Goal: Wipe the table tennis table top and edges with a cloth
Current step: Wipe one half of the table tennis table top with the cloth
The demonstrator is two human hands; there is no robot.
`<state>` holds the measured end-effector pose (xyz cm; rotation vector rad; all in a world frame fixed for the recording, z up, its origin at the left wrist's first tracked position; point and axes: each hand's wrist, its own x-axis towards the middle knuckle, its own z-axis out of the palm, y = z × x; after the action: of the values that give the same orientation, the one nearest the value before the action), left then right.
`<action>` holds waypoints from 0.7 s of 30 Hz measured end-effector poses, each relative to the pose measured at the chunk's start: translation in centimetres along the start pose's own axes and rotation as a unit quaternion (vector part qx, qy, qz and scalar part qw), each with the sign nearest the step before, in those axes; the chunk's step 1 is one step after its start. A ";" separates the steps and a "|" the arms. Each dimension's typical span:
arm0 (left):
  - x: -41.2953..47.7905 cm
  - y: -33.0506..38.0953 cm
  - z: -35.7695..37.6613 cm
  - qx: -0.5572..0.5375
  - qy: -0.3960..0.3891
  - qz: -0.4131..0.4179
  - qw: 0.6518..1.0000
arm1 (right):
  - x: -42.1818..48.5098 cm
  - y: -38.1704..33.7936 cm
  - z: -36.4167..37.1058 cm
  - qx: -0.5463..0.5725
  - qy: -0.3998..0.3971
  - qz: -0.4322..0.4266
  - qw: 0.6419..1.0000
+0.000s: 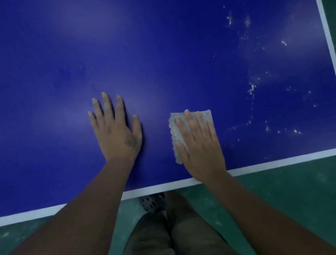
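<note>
My right grip (pixel 201 144) lies flat, fingers straight, pressing the pale cloth (pixel 174 132) onto the blue surface (pixel 148 41) near its white front edge. My left grip (pixel 116 129) rests flat nearby, fingers spread, holding nothing. I see white specks (pixel 252 87) further right.

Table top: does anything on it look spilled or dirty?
Yes. Whitish specks and streaks are scattered over the right part of the blue table top, between the cloth under the right hand and the white edge line. They look like droplets or residue; which, I cannot tell.
</note>
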<state>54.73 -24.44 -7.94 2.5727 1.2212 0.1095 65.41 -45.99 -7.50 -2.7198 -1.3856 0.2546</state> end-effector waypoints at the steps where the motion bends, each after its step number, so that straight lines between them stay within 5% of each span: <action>1: -0.7 0.3 0.0 0.003 -0.009 0.025 1.000 | -0.5 1.3 -0.1 -0.005 0.008 -0.003 1.000; 9: -7.1 1.7 1.2 0.037 -0.023 0.069 0.997 | -2.5 9.1 -1.2 0.022 0.021 0.230 0.973; 16: -7.0 2.0 1.3 0.034 -0.013 0.066 0.997 | -4.4 -0.7 0.4 -0.005 0.021 0.048 0.999; 21: -7.0 2.1 1.3 0.032 -0.011 0.060 0.998 | -7.3 5.2 0.2 -0.008 -0.005 0.024 1.000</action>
<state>52.07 -31.38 -8.17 2.6954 1.0789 0.0669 65.28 -54.93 -7.67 -2.7717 -1.3314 0.2631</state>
